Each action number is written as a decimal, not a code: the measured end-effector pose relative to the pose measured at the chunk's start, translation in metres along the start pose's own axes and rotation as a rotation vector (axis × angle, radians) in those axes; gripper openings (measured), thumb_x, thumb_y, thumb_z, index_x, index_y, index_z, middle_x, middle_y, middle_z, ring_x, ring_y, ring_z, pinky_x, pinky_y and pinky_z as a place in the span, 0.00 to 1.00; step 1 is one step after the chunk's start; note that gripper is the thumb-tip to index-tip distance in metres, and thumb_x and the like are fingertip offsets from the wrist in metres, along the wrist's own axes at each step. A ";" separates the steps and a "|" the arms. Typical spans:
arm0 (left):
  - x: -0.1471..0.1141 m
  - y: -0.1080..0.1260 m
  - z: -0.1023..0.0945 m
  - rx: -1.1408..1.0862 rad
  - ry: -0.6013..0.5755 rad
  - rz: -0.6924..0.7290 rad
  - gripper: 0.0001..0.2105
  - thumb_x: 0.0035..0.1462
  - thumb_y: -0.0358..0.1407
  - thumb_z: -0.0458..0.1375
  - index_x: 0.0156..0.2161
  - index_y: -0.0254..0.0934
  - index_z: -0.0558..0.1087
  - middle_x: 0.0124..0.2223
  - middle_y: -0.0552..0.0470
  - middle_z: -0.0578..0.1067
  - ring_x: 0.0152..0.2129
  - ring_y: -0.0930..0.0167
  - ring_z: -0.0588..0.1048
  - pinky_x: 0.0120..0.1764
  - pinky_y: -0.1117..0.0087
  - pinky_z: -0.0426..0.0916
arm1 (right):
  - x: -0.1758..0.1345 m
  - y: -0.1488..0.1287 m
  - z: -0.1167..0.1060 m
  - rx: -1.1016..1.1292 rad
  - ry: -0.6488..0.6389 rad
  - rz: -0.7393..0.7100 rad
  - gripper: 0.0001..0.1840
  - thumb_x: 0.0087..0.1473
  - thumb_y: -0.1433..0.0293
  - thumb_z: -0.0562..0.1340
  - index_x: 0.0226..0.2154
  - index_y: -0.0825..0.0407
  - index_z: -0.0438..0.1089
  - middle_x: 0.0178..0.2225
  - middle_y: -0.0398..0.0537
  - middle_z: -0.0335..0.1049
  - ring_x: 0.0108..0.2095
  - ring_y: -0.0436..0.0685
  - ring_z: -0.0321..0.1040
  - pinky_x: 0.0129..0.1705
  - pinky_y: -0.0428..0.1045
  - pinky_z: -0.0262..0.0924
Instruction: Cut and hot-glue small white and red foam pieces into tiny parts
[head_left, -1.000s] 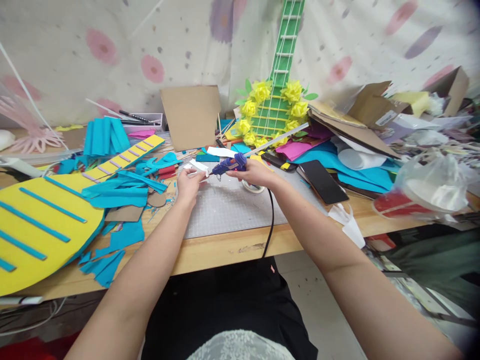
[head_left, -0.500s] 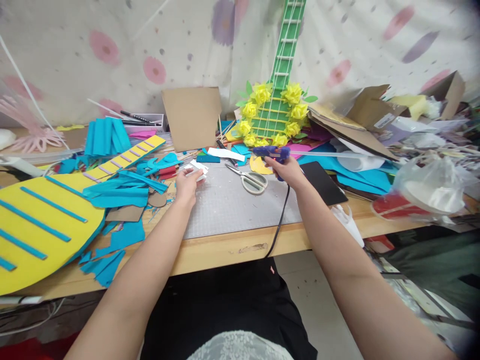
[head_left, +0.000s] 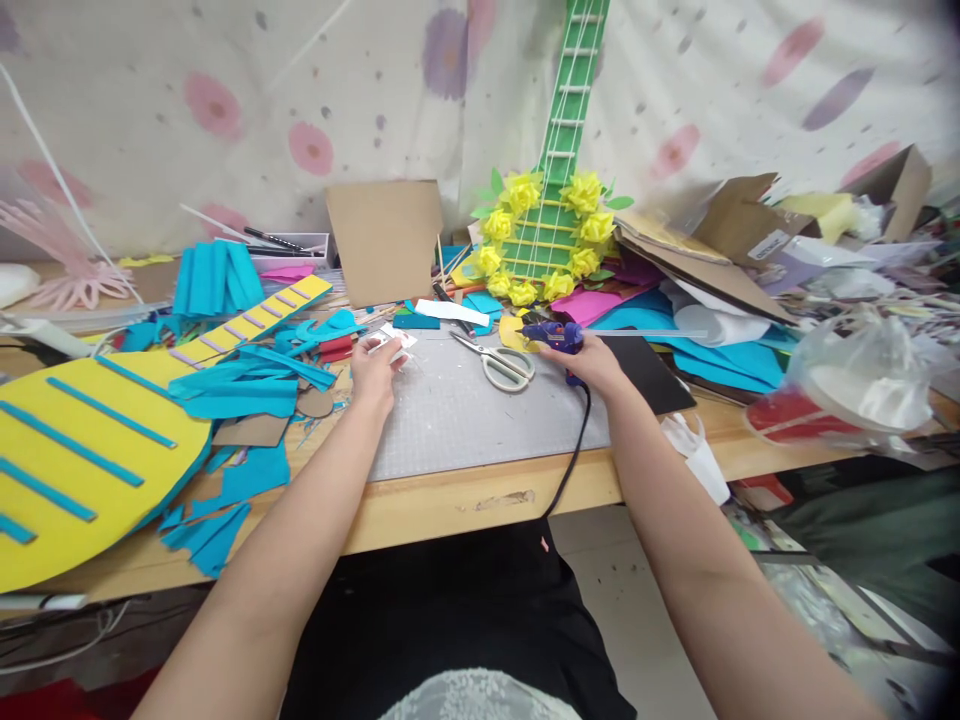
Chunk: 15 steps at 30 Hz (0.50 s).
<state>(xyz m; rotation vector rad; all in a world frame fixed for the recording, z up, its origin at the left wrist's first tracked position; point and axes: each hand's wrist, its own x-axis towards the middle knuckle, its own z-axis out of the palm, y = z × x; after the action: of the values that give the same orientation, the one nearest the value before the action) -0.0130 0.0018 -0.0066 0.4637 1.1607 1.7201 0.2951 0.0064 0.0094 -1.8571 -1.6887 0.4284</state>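
Note:
My right hand [head_left: 592,362] is wrapped round a blue hot glue gun [head_left: 551,335], its nozzle pointing left and a clear glue stick [head_left: 667,334] jutting out behind. A black cord hangs from its handle over the table edge. In my left hand [head_left: 373,372] I pinch small white paper pieces [head_left: 401,340] above the left side of the grey cutting mat [head_left: 450,430]; my fingers partly hide them. Scissors [head_left: 506,368] with pale handles lie on the mat between my hands, blades toward the upper left. A white paper strip [head_left: 450,312] lies behind them.
A yellow guitar-shaped cutout [head_left: 97,430] and blue paper scraps [head_left: 240,385] cover the left side. At the back stand a cardboard sheet [head_left: 386,240] and a green paper guitar [head_left: 551,235] with yellow flowers. A red-and-white tub [head_left: 817,405] under plastic is at the right.
My right hand and the glue gun have moved slightly down and to the right, away from the paper guitar. My left hand keeps nearly the same place; the white pieces in it have tilted slightly.

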 end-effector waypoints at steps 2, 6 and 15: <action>0.000 -0.001 0.000 -0.002 -0.003 -0.004 0.17 0.39 0.26 0.62 0.31 0.38 0.58 0.31 0.55 0.74 0.27 0.76 0.74 0.28 0.78 0.67 | -0.004 -0.002 -0.015 -0.141 -0.001 0.011 0.23 0.36 0.48 0.65 0.24 0.52 0.68 0.25 0.51 0.69 0.27 0.56 0.64 0.27 0.49 0.54; 0.000 -0.001 0.002 -0.019 -0.009 -0.019 0.17 0.39 0.26 0.63 0.31 0.38 0.58 0.30 0.56 0.74 0.27 0.77 0.74 0.29 0.78 0.66 | -0.016 -0.018 -0.033 -0.329 -0.136 0.053 0.25 0.37 0.48 0.64 0.14 0.50 0.58 0.16 0.46 0.61 0.20 0.52 0.57 0.23 0.49 0.47; -0.004 -0.001 0.006 0.001 -0.025 -0.010 0.17 0.38 0.27 0.63 0.30 0.39 0.58 0.29 0.57 0.73 0.26 0.78 0.74 0.30 0.78 0.65 | -0.026 -0.132 0.071 0.246 -0.491 -0.234 0.14 0.46 0.60 0.63 0.31 0.53 0.68 0.28 0.44 0.70 0.27 0.47 0.64 0.28 0.44 0.54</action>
<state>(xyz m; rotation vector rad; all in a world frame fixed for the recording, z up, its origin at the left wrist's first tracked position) -0.0069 0.0015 -0.0039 0.4777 1.1446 1.7009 0.1450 -0.0017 0.0309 -1.4277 -2.0297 1.0053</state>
